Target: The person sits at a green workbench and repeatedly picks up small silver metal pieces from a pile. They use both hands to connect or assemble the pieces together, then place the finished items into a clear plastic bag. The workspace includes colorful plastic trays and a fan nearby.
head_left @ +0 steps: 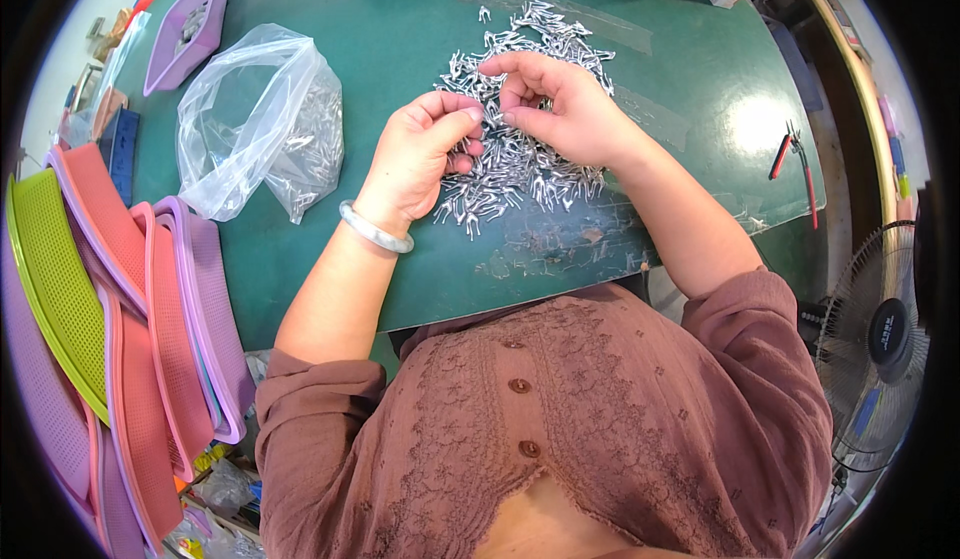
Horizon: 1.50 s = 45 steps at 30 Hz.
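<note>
A heap of small silver forked metal pieces (545,174) lies on the green tabletop (400,19). Over its left side is my left hand (425,149), closed, its thumb pressed against the curled index finger; whatever is in it is too small or hidden to name. My right hand (562,107) hovers over the upper part of the heap. Its thumb and middle finger come together while the index finger arches towards the left hand. Anything between those fingertips cannot be told from the shiny pieces behind. A pale bangle (375,229) circles my left wrist.
Left of the heap stands an open clear plastic bag (315,144) with more metal pieces. A purple tray (190,24) sits at the far left. Stacked pink, purple and green baskets (60,299) crowd the near left. Red-handled pliers (797,159) lie right; a fan (880,339) stands beyond the edge.
</note>
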Tool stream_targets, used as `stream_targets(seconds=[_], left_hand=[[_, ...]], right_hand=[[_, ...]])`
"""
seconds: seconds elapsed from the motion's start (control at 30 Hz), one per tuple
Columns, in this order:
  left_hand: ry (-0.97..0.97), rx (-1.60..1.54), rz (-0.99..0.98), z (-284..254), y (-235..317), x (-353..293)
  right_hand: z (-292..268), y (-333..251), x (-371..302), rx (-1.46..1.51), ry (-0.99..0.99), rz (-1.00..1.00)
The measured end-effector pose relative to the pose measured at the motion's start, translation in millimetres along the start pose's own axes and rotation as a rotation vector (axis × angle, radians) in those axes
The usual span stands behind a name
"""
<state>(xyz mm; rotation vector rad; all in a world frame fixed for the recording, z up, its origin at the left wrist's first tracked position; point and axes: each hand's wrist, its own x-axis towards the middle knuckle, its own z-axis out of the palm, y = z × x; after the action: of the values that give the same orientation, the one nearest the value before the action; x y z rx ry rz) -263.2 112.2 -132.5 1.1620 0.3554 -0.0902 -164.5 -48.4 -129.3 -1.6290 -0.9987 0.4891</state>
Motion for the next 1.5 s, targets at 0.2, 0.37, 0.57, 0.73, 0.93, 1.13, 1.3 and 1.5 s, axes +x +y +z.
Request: stream_targets(seconds=[0.2,0.37,0.57,0.73,0.93,1.13,1.3,1.5], left_hand=[[-0.01,0.054,0.045,2,-3,-1],[0.031,0.025,0.067,0,-3,0],[0.049,-0.005,0.087,-1,-2,0],[0.034,-0.018,0.082,-1,-2,0],[0.039,-0.056,0.05,-1,-1,-1],[0.01,-0.111,0.039,-2,0,-1],[-0.007,-0.102,0.028,-1,-1,-1],[-0.014,-0.198,0.029,-8,1,3]], right_hand=[[3,-1,2,0.293,0.026,0.057],[-3,-5,2,0.314,0.047,0.159],[-2,-8,1,0.291,-0.012,0.142],[-1,-5,2,0.292,0.01,0.119],[0,-4,2,0.286,0.03,0.096],[0,-5,1,0.242,0.046,0.077],[1,-5,1,0.214,0.052,0.058],[3,4,1,-0.157,0.127,-0.099]])
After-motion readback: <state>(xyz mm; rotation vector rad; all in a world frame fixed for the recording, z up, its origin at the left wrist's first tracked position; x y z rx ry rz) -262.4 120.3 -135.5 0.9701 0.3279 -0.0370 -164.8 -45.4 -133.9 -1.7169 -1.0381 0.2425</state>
